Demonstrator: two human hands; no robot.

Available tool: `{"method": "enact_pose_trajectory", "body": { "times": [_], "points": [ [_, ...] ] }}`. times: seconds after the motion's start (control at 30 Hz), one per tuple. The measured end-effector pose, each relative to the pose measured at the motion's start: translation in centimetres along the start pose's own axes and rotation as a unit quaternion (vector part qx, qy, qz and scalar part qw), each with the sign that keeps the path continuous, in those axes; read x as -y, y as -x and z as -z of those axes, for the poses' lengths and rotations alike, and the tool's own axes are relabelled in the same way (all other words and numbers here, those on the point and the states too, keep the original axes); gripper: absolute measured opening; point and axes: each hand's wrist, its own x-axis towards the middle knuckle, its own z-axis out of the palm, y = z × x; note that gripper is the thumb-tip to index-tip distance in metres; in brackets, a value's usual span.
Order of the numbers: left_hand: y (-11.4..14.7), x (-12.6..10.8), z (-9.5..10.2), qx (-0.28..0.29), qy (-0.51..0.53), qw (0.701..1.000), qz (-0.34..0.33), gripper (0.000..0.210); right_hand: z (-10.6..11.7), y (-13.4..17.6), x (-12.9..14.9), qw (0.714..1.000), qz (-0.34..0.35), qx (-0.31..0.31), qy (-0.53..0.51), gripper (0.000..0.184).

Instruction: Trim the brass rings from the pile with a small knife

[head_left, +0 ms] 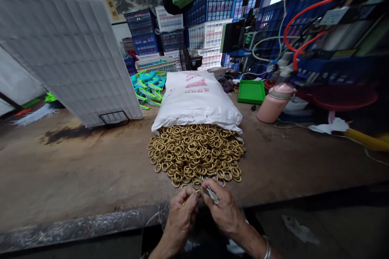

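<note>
A heap of brass-coloured rings [194, 151] spills from beneath a white sack [196, 99] with red print. At the table's front edge, just below the heap, my two hands nearly meet. My left hand [182, 214] is closed, with thumb and fingers pinched on a brass ring that shows only in part. Beside it, my right hand [226, 210] is closed around a small, flat, silvery-grey piece [212, 195], mostly covered by the fingers; its kind cannot be made out. The right fingertips are close to the ring at the left thumb.
A padded white panel [67, 56] leans at the left. Blue-green plastic pieces [148, 87] lie left of the sack. To the right stand a green tray [251, 92], a pink bottle [275, 103] and a machine with orange hoses [291, 20]. Stacked crates [209, 6] fill the back.
</note>
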Motion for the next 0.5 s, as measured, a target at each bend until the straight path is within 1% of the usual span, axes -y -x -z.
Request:
{"method": "enact_pose_trajectory", "body": {
  "times": [0.07, 0.13, 0.2, 0.27, 0.33, 0.37, 0.5],
  "points": [
    [-0.08, 0.02, 0.32, -0.016, -0.044, 0.998, -0.049, 0.03, -0.11, -0.15, 0.16, 0.999, -0.029, 0.004, -0.022, 0.017],
    [-0.08, -0.09, 0.61, -0.03, -0.106, 0.986, -0.125, 0.024, -0.22, -0.29, 0.22, 0.997, -0.064, 0.015, -0.045, 0.023],
    [-0.02, -0.21, 0.82, -0.021, -0.162, 0.968, -0.192, 0.02, -0.36, -0.37, 0.19, 0.992, -0.094, 0.035, -0.079, 0.028],
    [0.06, -0.26, 0.93, 0.004, -0.196, 0.955, -0.224, 0.02, -0.53, -0.4, 0.13, 0.984, -0.116, 0.059, -0.12, 0.031],
    [0.15, -0.25, 0.94, 0.022, -0.192, 0.957, -0.218, 0.021, -0.68, -0.44, 0.14, 0.977, -0.13, 0.071, -0.152, 0.031],
    [0.2, -0.26, 0.91, 0.025, -0.177, 0.963, -0.201, 0.021, -0.73, -0.49, 0.19, 0.976, -0.132, 0.069, -0.16, 0.03],
    [0.32, -0.56, 0.7, 0.055, -0.078, 0.992, -0.077, 0.031, -0.84, -0.71, 0.51, 0.979, -0.125, 0.054, -0.152, 0.026]
  ]
}}
